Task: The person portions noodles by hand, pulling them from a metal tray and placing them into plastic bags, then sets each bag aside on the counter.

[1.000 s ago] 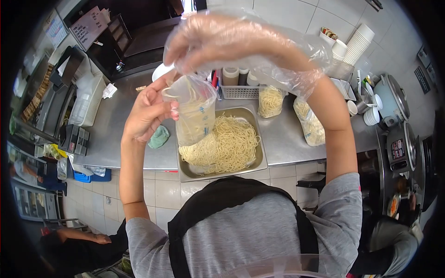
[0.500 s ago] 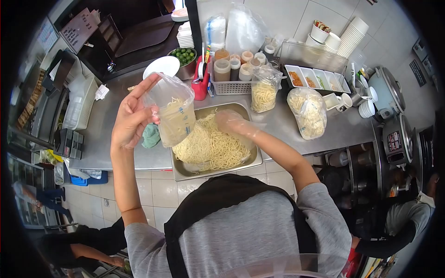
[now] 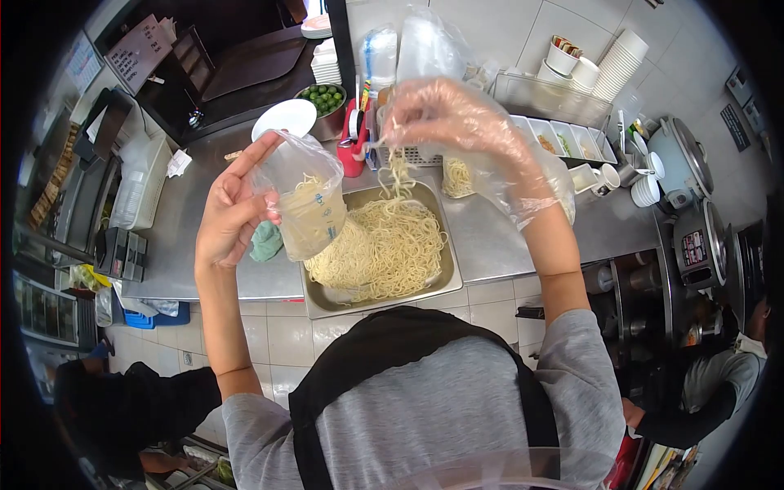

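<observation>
My left hand (image 3: 237, 204) grips a clear plastic bag (image 3: 306, 208) by its upper edge, fingers closed on it. Some noodles show inside the bag, above the left side of the tray. My right hand (image 3: 445, 118), in a clear plastic glove, is raised over the far side of the tray with its fingers pinched on a small clump of noodles (image 3: 398, 175) that dangles down. Below both hands a metal tray (image 3: 452, 273) holds a wide heap of loose noodles (image 3: 384, 253).
Behind the tray stands a basket (image 3: 425, 157) of sauce bottles, partly hidden by my right arm. A bowl of green limes (image 3: 322, 100), a white plate (image 3: 284, 119) and a green cloth (image 3: 265, 240) lie leftward. White condiment containers (image 3: 563, 139) and a rice cooker (image 3: 682, 155) are rightward. Other people work behind.
My right hand has risen out of the tray, lifting a clump of noodles up and away from the heap. My left hand and the bag have barely moved.
</observation>
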The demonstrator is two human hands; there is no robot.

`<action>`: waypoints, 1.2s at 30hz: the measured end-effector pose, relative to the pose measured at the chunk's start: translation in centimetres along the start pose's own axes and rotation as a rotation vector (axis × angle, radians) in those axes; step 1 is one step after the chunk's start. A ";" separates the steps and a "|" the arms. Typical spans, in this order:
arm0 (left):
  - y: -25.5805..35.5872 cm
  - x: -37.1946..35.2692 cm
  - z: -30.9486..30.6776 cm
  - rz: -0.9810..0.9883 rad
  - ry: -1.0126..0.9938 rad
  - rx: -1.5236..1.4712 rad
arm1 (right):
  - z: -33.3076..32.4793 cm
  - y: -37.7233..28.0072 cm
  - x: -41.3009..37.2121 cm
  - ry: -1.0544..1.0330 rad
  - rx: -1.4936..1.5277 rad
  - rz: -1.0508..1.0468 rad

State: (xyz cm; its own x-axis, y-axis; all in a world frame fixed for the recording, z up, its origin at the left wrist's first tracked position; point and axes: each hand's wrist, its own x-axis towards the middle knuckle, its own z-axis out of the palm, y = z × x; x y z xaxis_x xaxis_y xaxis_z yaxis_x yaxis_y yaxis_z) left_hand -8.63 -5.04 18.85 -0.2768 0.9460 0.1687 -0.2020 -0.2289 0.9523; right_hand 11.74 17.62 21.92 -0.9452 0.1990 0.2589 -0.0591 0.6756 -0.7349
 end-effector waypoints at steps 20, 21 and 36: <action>-0.2 0.2 2.6 -0.076 -0.018 0.024 | -5.8 -9.7 3.4 0.168 0.259 -0.407; -0.3 0.2 2.6 -0.075 -0.022 0.025 | -5.9 -9.6 4.0 0.125 0.321 -0.403; 0.2 0.2 2.4 -0.065 -0.053 -0.024 | -0.5 -4.2 3.7 -0.231 -0.184 -0.256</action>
State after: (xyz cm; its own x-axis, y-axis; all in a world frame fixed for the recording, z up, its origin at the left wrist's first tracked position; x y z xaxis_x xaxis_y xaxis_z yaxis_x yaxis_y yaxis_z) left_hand -6.47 -4.39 19.70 -0.2123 0.9698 0.1203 -0.2406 -0.1712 0.9554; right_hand 8.66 15.88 26.28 -0.9560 -0.1432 0.2560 -0.2635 0.8026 -0.5351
